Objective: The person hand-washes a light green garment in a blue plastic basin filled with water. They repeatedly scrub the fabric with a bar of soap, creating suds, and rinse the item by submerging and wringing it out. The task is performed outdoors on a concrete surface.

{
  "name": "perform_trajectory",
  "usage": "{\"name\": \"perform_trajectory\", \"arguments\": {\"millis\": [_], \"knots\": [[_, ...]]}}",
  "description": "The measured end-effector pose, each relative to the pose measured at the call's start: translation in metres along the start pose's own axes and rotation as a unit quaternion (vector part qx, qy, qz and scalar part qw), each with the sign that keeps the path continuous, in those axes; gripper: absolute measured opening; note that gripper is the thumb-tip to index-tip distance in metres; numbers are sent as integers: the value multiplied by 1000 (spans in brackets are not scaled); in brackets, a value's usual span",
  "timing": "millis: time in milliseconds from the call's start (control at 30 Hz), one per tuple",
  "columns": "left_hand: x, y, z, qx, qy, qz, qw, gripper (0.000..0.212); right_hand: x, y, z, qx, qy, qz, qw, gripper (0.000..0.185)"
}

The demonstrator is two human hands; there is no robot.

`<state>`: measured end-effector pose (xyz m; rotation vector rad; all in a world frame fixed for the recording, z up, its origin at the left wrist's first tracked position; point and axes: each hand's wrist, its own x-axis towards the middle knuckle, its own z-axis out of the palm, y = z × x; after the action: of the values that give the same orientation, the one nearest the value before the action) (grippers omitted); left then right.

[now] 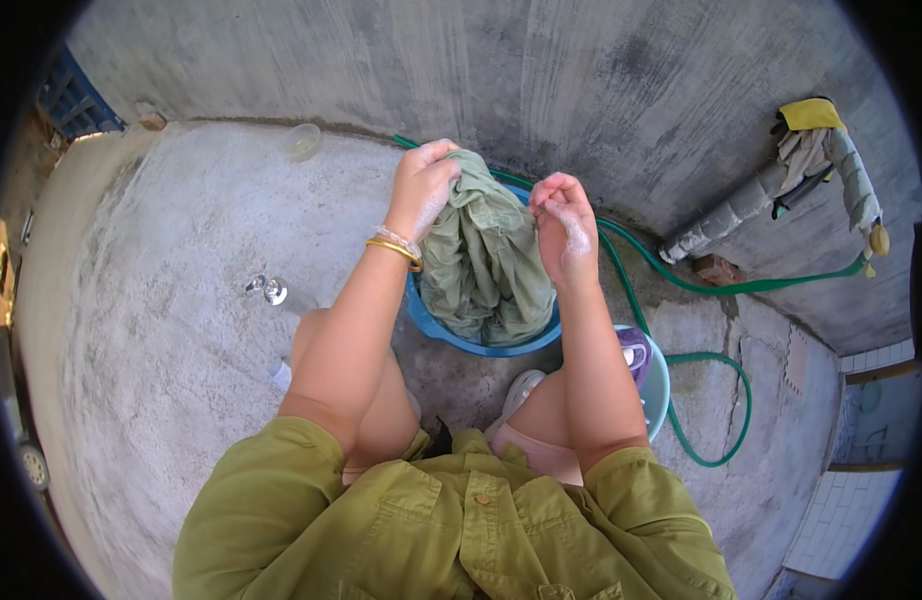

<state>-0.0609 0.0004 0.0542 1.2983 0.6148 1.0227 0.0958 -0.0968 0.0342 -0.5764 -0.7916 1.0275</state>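
Observation:
My left hand, wet with suds, grips the upper end of a bunched light-green cloth garment. The garment hangs from it down into a round blue plastic basin on the ground between my feet. A gold bangle and a clear bracelet circle my left wrist. To the right of the cloth, my right hand is raised at the basin's right side, with foam on the thumb side and the fingers curled inward. Whether its fingertips pinch a bit of the cloth cannot be told. The basin's inside is mostly hidden under the garment.
A light-blue tub with a purple item stands by my right arm. A green hose runs along the concrete wall, near a wrapped pipe with gloves on it. A clear bowl and a metal-topped dispenser are at left.

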Motion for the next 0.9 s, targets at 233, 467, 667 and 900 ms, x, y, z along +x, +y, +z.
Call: {"name": "perform_trajectory", "arguments": {"millis": [233, 467, 667, 900], "knots": [[1, -10, 8, 2, -3, 1, 1000, 9, -4, -4, 7, 7, -92, -24, 995, 33], [0, -12, 10, 23, -8, -7, 1000, 10, -6, -7, 12, -2, -84, -18, 996, 38], [-2, -13, 14, -6, -31, -16, 999, 12, -6, -7, 12, 1, -80, -11, 997, 36], [-10, 6, 15, -230, -103, -68, 965, 15, 0, 13, -6, -240, -55, 16, 969, 56]]}}
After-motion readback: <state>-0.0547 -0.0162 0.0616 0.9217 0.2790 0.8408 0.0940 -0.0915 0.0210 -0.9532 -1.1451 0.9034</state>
